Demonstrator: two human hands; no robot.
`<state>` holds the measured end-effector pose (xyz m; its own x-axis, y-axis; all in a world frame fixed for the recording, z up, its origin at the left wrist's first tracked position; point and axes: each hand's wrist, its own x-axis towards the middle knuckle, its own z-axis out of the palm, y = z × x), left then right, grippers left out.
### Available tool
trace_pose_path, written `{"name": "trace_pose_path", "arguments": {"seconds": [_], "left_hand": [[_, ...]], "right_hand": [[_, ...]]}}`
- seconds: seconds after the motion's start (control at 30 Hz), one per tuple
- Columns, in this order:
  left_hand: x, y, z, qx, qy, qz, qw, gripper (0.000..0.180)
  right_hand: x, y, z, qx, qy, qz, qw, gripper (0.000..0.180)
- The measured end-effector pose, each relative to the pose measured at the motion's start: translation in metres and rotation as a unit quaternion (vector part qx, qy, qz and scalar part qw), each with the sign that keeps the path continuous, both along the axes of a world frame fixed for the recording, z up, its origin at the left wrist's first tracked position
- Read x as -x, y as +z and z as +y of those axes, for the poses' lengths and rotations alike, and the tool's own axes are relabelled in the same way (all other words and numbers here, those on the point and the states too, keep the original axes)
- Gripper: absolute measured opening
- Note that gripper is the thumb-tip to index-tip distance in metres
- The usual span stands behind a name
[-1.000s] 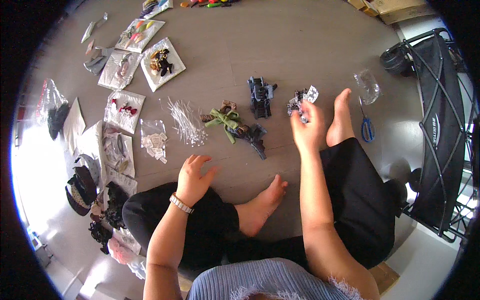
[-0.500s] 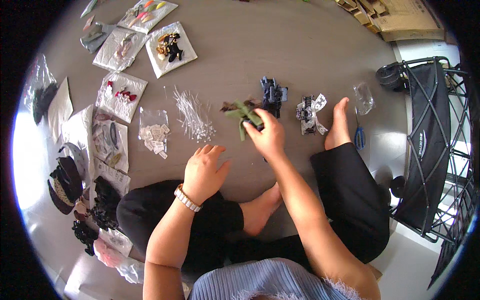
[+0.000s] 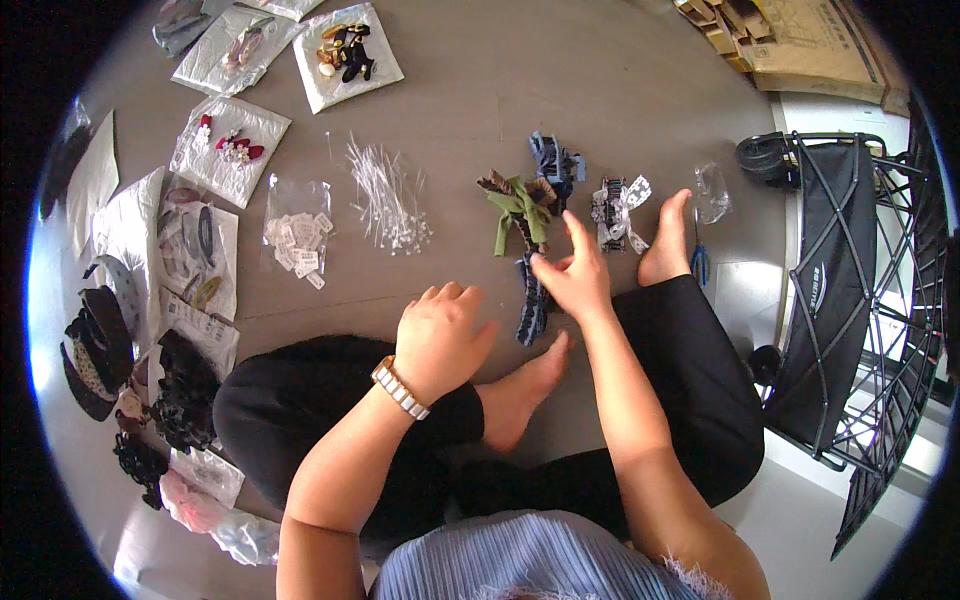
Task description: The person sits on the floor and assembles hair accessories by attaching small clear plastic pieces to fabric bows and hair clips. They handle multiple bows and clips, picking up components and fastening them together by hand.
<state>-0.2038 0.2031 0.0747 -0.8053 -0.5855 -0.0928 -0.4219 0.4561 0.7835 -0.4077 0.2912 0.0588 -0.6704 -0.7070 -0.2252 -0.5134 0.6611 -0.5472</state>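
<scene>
My right hand [image 3: 580, 277] is over the floor with thumb and index finger apart, nothing between them. Just left of its thumb lies a dark blue fabric-covered hair claw clip [image 3: 532, 305]; whether the thumb touches it is unclear. Beyond, a brown hair claw clip with a green bow [image 3: 520, 210] rests on the floor, close to a blue-grey bow clip [image 3: 555, 165]. To the right is a black claw clip with a white ribbon bow [image 3: 622, 215]. My left hand [image 3: 440, 330], palm down with fingers loosely extended, hovers above my leg and holds nothing.
White plastic tag fasteners [image 3: 390, 200] lie in a pile beside a clear bag with small white tags [image 3: 297, 240]. Packets with hair accessories [image 3: 230, 155] line the left. Blue-handled scissors [image 3: 700, 262] lie near my right foot. A black folding frame [image 3: 820, 300] stands at right.
My right hand has let go of the green-bowed clip, which now lies on the floor, and has moved right and nearer me. My left hand has shifted right. The view has shifted slightly.
</scene>
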Motion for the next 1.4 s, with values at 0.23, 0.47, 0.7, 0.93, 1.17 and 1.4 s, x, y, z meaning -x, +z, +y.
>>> {"name": "trace_pose_path", "arguments": {"seconds": [0.23,0.47,0.7,0.93,1.17,1.4], "left_hand": [[0.002,-0.004,0.000,-0.025,0.017,0.022,0.999,0.024],[0.013,-0.001,-0.021,-0.396,0.254,0.260,0.843,0.019],[0.004,0.018,-0.031,-0.532,0.239,0.390,0.713,0.011],[0.004,0.031,-0.016,-0.341,0.237,0.380,0.826,0.016],[0.009,0.029,-0.014,-0.323,0.173,0.396,0.842,0.023],[0.001,0.032,-0.026,-0.494,0.094,0.292,0.814,0.011]], "right_hand": [[0.005,-0.016,-0.039,-0.025,0.069,0.093,0.993,0.051],[-0.005,0.027,-0.034,0.263,-0.042,-0.575,0.774,0.036],[-0.040,0.032,-0.027,0.320,-0.108,-0.684,0.647,0.053],[-0.050,0.029,-0.030,0.335,-0.015,-0.781,0.527,0.039],[-0.058,0.024,-0.026,0.337,-0.053,-0.730,0.593,0.045],[-0.057,0.014,-0.021,0.358,-0.021,-0.746,0.561,0.041]]}}
